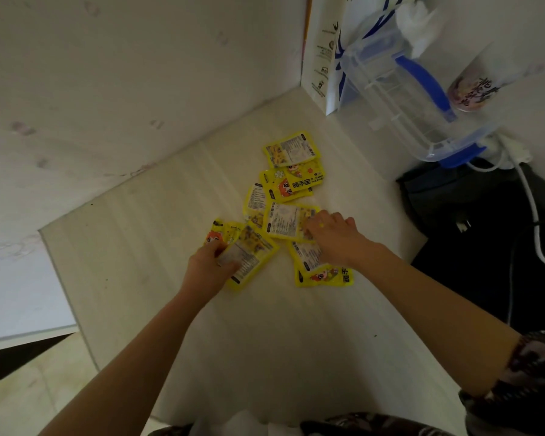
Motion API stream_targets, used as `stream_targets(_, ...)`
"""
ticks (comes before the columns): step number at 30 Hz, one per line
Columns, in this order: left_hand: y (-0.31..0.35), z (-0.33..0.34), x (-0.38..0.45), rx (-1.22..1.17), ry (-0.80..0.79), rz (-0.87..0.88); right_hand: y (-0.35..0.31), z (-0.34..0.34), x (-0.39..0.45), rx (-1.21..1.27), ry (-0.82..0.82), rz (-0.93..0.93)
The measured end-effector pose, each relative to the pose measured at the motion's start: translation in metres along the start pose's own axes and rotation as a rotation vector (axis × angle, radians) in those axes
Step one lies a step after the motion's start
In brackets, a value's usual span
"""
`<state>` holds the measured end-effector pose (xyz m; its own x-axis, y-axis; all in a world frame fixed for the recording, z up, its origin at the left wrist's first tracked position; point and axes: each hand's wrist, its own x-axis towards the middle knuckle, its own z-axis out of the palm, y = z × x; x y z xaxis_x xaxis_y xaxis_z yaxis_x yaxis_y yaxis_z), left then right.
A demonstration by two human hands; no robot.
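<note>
You are gathering the yellow hand-warmer packets [291, 182] scattered on the bench [158, 247], on your side of the clear box [422, 99] and to its left.

Your left grip [206, 267] is clamped on one packet [249, 256], label side up, at the end of the spread farthest from the clear box. Your right grip [335, 236] has bent fingertips on the edge of the middle packet [283, 221]. I cannot tell whether that pinch has closed.

To do this well, I would slide the middle packet toward the held one rather than lift it, so the slick foil does not slip. Square the edges against the bench before adding another. Work outward toward the clear box and take the two nearest it last. Keep the growing stack flat in the left grip.

Counted:
- I see eight packets. Five show the printed label and three show the cartoon front, and overlaps may hide more.
- Two lie nearest the clear box.
- Two sit under or beside your right wrist.
- There is one clear box and two grips.
</note>
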<state>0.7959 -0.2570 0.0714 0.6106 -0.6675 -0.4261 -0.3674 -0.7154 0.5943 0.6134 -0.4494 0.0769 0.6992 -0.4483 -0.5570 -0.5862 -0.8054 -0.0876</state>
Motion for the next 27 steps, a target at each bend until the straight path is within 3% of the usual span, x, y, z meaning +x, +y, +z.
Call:
stream_targets(8,-0.019,-0.013,0.009,-0.143,0.066,-0.132,0.004,0.014,-0.01,0.047,0.087,0.127)
stream_targets(14,-0.025,-0.022,0.015,-0.175,0.128,-0.193,0.014,0.021,-0.023,0.167,0.058,0.144)
stream_targets(17,-0.021,-0.019,0.018,-0.124,0.161,-0.224,0.017,0.021,-0.026,0.201,0.002,0.123)
stream_targets(22,-0.021,-0.013,0.027,-0.039,0.116,-0.222,0.017,0.025,-0.036,0.147,0.095,0.14)
stream_targets(27,-0.017,-0.008,0.028,0.078,0.108,-0.213,0.016,0.031,-0.047,0.236,0.04,0.221)
